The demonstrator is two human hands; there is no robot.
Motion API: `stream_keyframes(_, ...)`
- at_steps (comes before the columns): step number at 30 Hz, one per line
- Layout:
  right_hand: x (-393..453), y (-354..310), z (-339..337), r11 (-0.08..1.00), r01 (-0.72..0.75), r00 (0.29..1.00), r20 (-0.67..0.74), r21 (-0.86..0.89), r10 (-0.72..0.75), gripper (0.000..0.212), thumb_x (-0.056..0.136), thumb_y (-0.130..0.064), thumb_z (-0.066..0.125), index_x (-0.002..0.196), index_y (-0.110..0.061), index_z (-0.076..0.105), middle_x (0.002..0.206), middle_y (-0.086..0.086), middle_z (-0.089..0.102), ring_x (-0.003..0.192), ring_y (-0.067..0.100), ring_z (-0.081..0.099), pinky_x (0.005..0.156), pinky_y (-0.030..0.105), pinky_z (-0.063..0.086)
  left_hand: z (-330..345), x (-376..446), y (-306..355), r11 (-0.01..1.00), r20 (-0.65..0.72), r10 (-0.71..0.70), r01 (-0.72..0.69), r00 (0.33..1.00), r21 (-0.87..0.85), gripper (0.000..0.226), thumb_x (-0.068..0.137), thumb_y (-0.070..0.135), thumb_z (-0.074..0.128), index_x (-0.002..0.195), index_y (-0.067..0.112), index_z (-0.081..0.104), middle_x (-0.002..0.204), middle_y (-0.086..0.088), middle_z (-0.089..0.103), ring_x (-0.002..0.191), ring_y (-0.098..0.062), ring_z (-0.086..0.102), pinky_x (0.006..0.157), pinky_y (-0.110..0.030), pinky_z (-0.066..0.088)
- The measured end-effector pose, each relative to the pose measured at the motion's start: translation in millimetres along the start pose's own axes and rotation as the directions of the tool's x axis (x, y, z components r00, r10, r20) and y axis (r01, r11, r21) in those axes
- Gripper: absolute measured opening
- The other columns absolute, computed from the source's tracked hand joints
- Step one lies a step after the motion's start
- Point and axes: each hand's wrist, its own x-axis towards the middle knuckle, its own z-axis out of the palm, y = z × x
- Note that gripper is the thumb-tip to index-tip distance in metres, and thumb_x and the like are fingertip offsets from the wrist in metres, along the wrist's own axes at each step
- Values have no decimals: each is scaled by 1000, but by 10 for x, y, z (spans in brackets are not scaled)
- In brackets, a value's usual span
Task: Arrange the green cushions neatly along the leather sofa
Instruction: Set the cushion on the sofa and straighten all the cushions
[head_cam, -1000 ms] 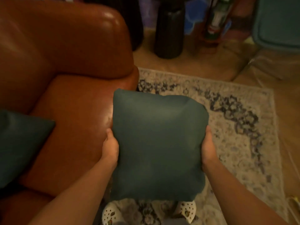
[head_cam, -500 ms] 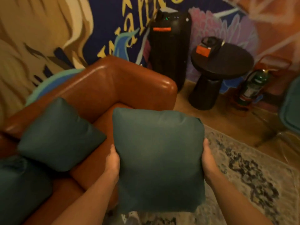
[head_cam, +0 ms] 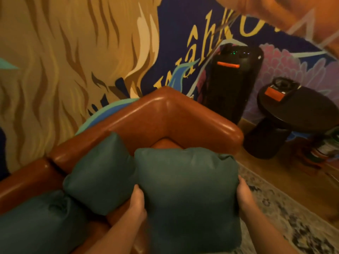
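I hold a square green cushion upright in front of me, over the right end of the brown leather sofa. My left hand grips its left edge and my right hand grips its right edge, fingers hidden behind the fabric. A second green cushion leans against the sofa back just left of the held one, their edges touching. A third green cushion lies at the lower left on the seat.
A tall black speaker stands by the painted wall past the sofa's armrest. A round black side table with a small device on it is at the right. A patterned rug covers the wooden floor at lower right.
The held cushion has moved up and forward toward the sofa's right corner, now beside the second cushion. My view has lifted from the floor to the wall.
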Motion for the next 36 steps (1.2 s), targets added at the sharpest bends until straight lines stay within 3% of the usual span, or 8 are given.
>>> stream_keyframes(4, 208, -310, 478, 998, -15, 999, 41, 58, 13, 34, 98, -55, 49, 104, -27, 67, 114, 7, 67, 112, 30, 59, 108, 52, 43, 87, 324, 353, 996, -33, 59, -61, 998, -63, 55, 98, 57, 48, 136, 20, 62, 136, -5, 63, 124, -31, 56, 108, -50, 44)
stream_keyframes(9, 670, -763, 950, 1000, -6, 992, 127, 30, 2, 44, 87, -65, 56, 114, -33, 71, 118, 5, 71, 113, 31, 62, 108, 57, 43, 390, 591, 771, 989, -52, 96, -101, 994, -105, 69, 90, 75, 45, 137, 27, 61, 135, 2, 62, 126, -27, 55, 114, -50, 40)
stream_keyframes(13, 1127, -1101, 1328, 999, -12, 987, 157, -40, 19, 42, 89, -66, 53, 110, -34, 71, 118, 5, 70, 111, 31, 62, 107, 54, 44, 671, 857, 1022, 981, -49, 97, -103, 994, -166, 63, 98, 67, 40, 140, 24, 57, 135, -2, 62, 123, -28, 55, 105, -45, 44)
stream_keyframes(16, 1511, -1280, 1595, 995, -17, 986, 165, -96, 33, 58, 82, -72, 54, 120, -32, 71, 119, 4, 72, 111, 32, 64, 105, 56, 47, 857, 1075, 1140, 969, -113, 108, -130, 988, -212, 59, 97, 66, 43, 134, 25, 61, 134, -1, 63, 110, -23, 58, 97, -42, 45)
stream_keyframes(21, 2019, -1501, 1994, 990, -30, 975, 215, -141, 60, 48, 87, -64, 53, 113, -31, 75, 111, 4, 76, 106, 31, 67, 102, 54, 50, 1173, 1430, 1310, 962, -177, 141, -177, 974, -210, 59, 98, 68, 37, 139, 29, 56, 125, 6, 61, 117, -20, 53, 99, -39, 42)
stream_keyframes(26, 2486, -1642, 2337, 988, -45, 964, 253, -151, 83, 47, 86, -60, 56, 111, -26, 77, 105, 4, 78, 103, 31, 70, 95, 50, 54, 1383, 1823, 1457, 956, -222, 146, -195, 964, -219, 47, 101, 63, 38, 126, 32, 63, 118, 7, 66, 118, -19, 56, 93, -38, 42)
stream_keyframes(29, 2749, -1660, 2539, 987, -38, 964, 255, -154, 76, 45, 88, -58, 57, 112, -26, 76, 108, 4, 78, 105, 29, 70, 95, 48, 54, 1459, 2061, 1540, 946, -247, 168, -227, 954, -233, 47, 103, 60, 36, 130, 30, 60, 120, 5, 65, 111, -18, 57, 90, -37, 42)
stream_keyframes(36, 3287, -1523, 3083, 988, -27, 968, 244, -152, 64, 39, 88, -55, 61, 107, -26, 78, 102, 2, 79, 103, 28, 71, 97, 47, 54, 1420, 2809, 1644, 931, -346, 170, -266, 923, -251, 37, 99, 62, 41, 104, 35, 65, 115, 4, 69, 111, -18, 60, 101, -40, 45)
